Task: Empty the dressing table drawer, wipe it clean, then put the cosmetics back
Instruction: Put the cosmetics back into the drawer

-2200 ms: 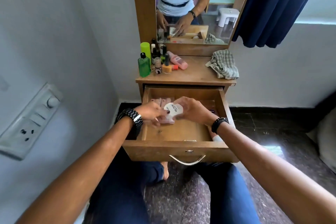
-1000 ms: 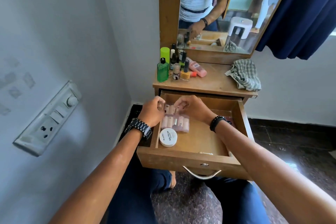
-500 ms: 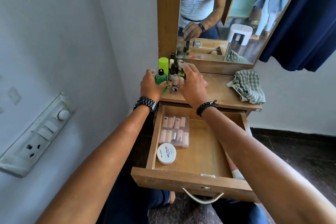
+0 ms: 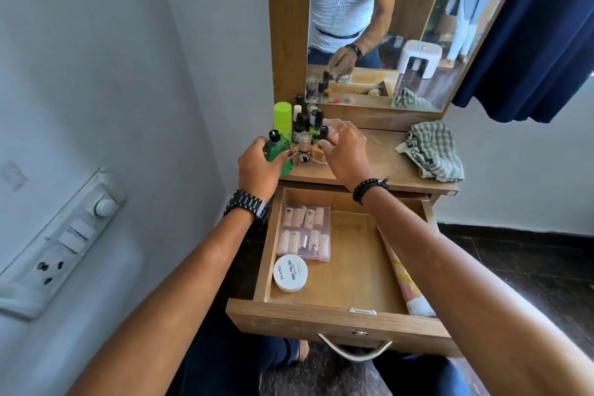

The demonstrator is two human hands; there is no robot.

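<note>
Cosmetics bottles cluster upright on the wooden tabletop (image 4: 379, 154), above the open wooden drawer (image 4: 353, 267). My left hand (image 4: 257, 167) grips the green square bottle (image 4: 279, 151); my right hand (image 4: 344, 151) pinches the black-capped amber bottle (image 4: 321, 141) just beside it, so I judge both lift straight up, then down toward me.

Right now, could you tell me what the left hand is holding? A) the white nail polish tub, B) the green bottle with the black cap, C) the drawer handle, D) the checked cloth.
B: the left hand has its grip round the green bottle at the left edge of the tabletop.
</note>
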